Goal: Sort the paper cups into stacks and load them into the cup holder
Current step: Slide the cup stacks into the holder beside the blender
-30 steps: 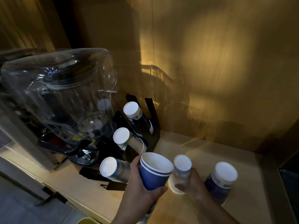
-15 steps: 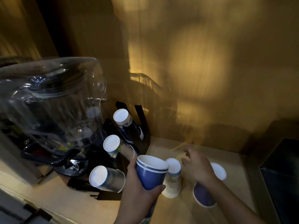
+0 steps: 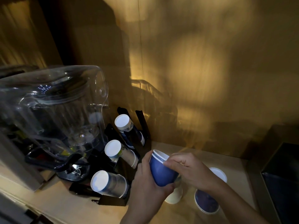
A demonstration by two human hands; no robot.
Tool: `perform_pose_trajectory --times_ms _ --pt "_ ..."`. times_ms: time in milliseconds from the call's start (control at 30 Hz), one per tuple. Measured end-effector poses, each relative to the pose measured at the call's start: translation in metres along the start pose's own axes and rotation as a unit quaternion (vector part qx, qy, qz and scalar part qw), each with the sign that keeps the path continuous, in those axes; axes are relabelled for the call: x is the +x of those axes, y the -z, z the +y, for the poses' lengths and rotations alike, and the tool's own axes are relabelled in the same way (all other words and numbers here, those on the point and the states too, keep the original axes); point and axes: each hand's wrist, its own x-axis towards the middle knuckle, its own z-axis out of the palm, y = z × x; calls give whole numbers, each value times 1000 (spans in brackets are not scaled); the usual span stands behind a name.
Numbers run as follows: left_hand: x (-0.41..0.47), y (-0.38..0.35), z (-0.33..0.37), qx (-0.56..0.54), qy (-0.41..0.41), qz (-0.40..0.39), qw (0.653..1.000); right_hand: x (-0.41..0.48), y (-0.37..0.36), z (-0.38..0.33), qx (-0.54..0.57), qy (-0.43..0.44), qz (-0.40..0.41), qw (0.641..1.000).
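Note:
My left hand (image 3: 145,186) grips a stack of blue paper cups (image 3: 160,171), mouth tilted up and away. My right hand (image 3: 189,168) pinches the white rim of the top cup. A black cup holder (image 3: 142,122) stands left of my hands with three slanted stacks in it, bottoms toward me: a far stack (image 3: 124,125), a middle stack (image 3: 116,150) and a near stack (image 3: 106,183). Behind my hands an upside-down pale cup stack (image 3: 174,195) stands on the counter, mostly hidden. To its right lies a blue cup stack (image 3: 208,199), upside down.
A clear blender jug on a black base (image 3: 53,113) fills the left side, close to the holder. The wooden counter (image 3: 194,151) ends at a wooden wall behind. A dark box (image 3: 283,178) sits at the right edge.
My right hand left the blue stack on the counter and came across to the rim of the cups in my left hand. The held cups tilted toward the right.

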Motion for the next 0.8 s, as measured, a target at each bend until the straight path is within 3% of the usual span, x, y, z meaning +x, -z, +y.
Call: perform_pose_trajectory --times_ms 367,800 --pt "3 13 11 -48 27 -121 991 -9 4 -2 -47 18 8 999" --pt "9 12 18 -109 50 -207 971 -21 12 0 -86 10 29 996"
